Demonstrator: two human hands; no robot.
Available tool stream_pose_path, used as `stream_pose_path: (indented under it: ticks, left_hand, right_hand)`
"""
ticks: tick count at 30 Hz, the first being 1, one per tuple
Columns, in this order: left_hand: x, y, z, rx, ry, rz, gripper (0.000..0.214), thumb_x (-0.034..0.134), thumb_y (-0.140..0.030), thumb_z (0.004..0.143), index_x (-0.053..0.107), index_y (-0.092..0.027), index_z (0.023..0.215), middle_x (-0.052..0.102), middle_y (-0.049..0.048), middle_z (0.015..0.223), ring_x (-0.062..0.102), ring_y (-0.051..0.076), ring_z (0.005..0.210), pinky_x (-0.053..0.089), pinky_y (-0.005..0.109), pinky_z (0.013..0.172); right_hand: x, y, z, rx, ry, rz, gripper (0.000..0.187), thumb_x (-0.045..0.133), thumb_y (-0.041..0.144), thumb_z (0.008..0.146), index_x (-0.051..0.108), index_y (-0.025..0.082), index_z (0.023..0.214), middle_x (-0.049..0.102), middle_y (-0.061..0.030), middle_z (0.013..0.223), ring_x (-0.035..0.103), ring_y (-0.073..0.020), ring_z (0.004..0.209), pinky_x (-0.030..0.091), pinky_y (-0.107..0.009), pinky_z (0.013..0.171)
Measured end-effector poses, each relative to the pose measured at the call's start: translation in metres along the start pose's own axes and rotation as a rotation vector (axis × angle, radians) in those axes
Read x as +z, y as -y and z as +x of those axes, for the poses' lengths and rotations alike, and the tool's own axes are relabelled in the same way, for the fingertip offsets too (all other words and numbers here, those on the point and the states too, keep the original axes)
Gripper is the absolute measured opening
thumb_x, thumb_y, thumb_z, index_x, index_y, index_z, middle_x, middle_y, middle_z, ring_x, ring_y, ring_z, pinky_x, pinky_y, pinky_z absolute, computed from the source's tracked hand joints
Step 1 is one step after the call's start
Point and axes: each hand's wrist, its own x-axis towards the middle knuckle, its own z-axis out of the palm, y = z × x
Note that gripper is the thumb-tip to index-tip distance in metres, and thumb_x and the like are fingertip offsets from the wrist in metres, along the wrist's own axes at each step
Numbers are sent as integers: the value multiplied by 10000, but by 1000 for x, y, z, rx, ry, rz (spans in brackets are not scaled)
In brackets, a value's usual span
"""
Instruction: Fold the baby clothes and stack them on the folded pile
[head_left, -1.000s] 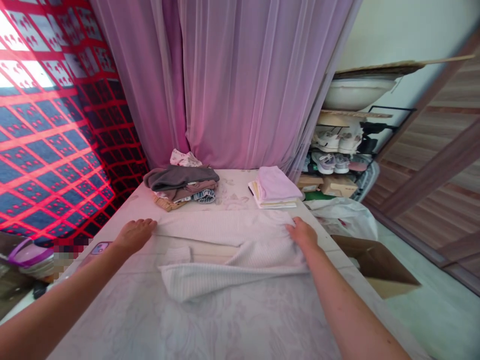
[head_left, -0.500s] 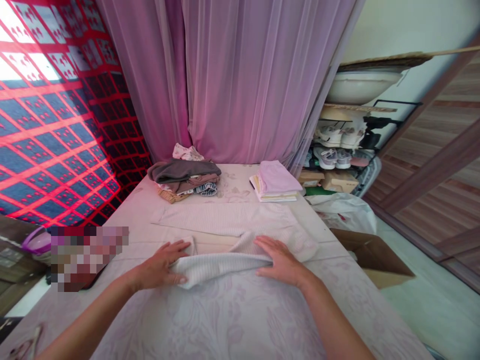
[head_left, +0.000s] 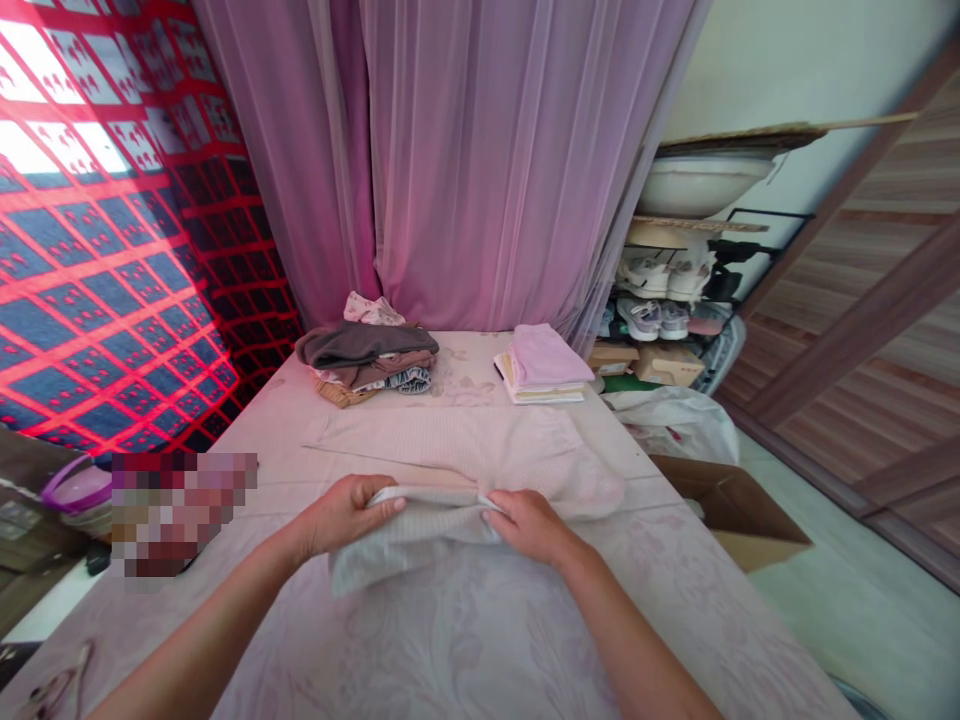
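Note:
A pair of pale striped pants lies spread across the flowered tablecloth, one leg stretched out at the back and the nearer leg bunched toward me. My left hand pinches the edge of the near leg between thumb and fingers. At the other end of that raised edge, my right hand grips the same leg, thumb toward the middle. Between the two hands the cloth is lifted slightly and hangs in a loose fold toward me.
A pile of dark and patterned clothes sits in a basket at the back left. Folded pink and yellow cloths are stacked at the back right. A cardboard box stands right of the table, below a shoe rack. Pink curtains hang behind.
Both hands have closed on the near leg's edge and lifted it a little. My right hand has shifted slightly left. The view has turned slightly right.

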Motion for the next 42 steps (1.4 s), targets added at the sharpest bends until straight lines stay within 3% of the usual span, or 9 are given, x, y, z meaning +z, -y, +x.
stream_pose_path:
  ticks: [3, 9, 13, 18, 21, 26, 34, 38, 42]
  left_hand:
    - [0, -1, 5, -31, 122, 107, 490, 450, -649, 834, 573, -185, 733, 570, -9, 667, 539, 142, 631, 387, 221, 554]
    - [0, 23, 25, -180, -148, 502, 370, 403, -477, 890, 665, -219, 849, 702, 49, 834, 632, 210, 769, 414, 281, 657]
    - [-16, 58, 32, -206, -314, 648, 357, 395, -379, 898, 658, -209, 1070, 672, 90, 1160, 623, 240, 1032, 455, 339, 871]
    - [-53, 103, 32, -369, -534, 836, 481, 411, -334, 891, 528, -141, 1316, 432, 174, 1461, 465, 312, 1294, 383, 428, 1036]
    - [-77, 121, 32, -569, -617, 729, 585, 361, -431, 908, 460, -79, 1364, 481, 214, 1410, 513, 331, 1247, 427, 431, 988]
    - [-100, 133, 42, -775, -554, 561, 654, 362, -601, 856, 565, -143, 1276, 627, 180, 1259, 578, 373, 1154, 476, 457, 872]
    - [-100, 127, 52, -821, -553, 500, 473, 461, -509, 806, 609, -176, 1108, 681, 150, 1136, 634, 338, 1035, 485, 384, 753]
    - [-98, 125, 37, -787, -633, 520, 458, 367, -504, 855, 567, -162, 1085, 695, 142, 1032, 654, 312, 951, 474, 353, 710]
    - [-95, 133, 25, -804, -655, 506, 505, 406, -473, 846, 481, -140, 1218, 661, 160, 1153, 646, 311, 1002, 473, 348, 737]
  right_hand:
    - [-10, -6, -6, 7, 76, 86, 313, 511, 381, 857, 541, 192, 609, 526, 26, 585, 480, -126, 609, 268, -228, 559]
    - [-13, -10, -6, 1, 167, 272, 386, 482, 466, 871, 555, 188, 612, 476, 48, 562, 432, -115, 581, 265, -222, 535]
    - [-8, -21, 2, 87, -38, 227, 457, 355, 441, 933, 627, 190, 664, 592, 4, 621, 523, -148, 627, 357, -238, 591]
    - [-15, -60, 20, 259, -253, -1, 285, 445, 304, 890, 690, 219, 1007, 664, -64, 1176, 594, -191, 1064, 433, -256, 851]
    - [-35, -92, 31, 523, -346, -182, 378, 446, 292, 892, 606, 197, 1220, 556, -100, 1354, 487, -226, 1250, 366, -319, 1016]
    - [-63, -128, 48, 839, -254, -200, 495, 373, 411, 926, 484, 180, 1350, 577, -139, 1314, 549, -264, 1190, 435, -365, 938]
    - [-64, -142, 63, 867, -163, -175, 408, 508, 509, 834, 673, 193, 1032, 685, -124, 1110, 644, -273, 1028, 481, -328, 787]
    - [-65, -142, 60, 871, -215, -204, 434, 402, 480, 894, 621, 193, 1134, 673, -140, 1126, 630, -282, 1052, 473, -353, 811]
    - [-56, -137, 58, 870, -228, -217, 450, 413, 429, 901, 550, 165, 1239, 661, -168, 1140, 620, -306, 1068, 463, -387, 842]
